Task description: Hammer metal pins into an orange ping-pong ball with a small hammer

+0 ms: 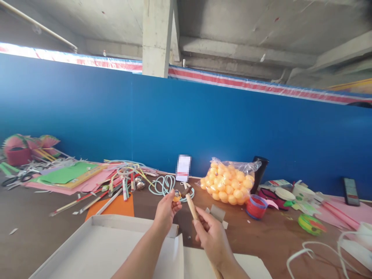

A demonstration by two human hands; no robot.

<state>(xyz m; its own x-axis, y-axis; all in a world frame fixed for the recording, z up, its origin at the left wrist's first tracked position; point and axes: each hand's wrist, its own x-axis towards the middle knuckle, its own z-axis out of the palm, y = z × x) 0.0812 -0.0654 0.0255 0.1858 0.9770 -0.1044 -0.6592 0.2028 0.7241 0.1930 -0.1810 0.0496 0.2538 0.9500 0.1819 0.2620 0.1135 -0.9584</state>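
My left hand (166, 212) pinches a small orange ball (176, 196) with a shiny silvery patch on it, between thumb and fingers. My right hand (211, 232) is closed around the wooden handle of a tool (191, 207) that slants up to the left. The tool's dark brown head (186, 191) is close beside the ball; its exact kind and whether the two touch I cannot make out. Below both forearms lies a shallow white cardboard box (124, 240). Behind my hands are a coil of pale blue cord (162, 185) and a propped phone (183, 168) with a blurred screen.
A clear bag of orange balls (228, 184) stands behind my right hand, with a black cylinder (259, 174) and a red tape roll (256, 207) nearby. Paper, sticks and scissors (17, 179) crowd the left. White cord (308, 250) loops at right; a blue partition (203, 120) borders the table.
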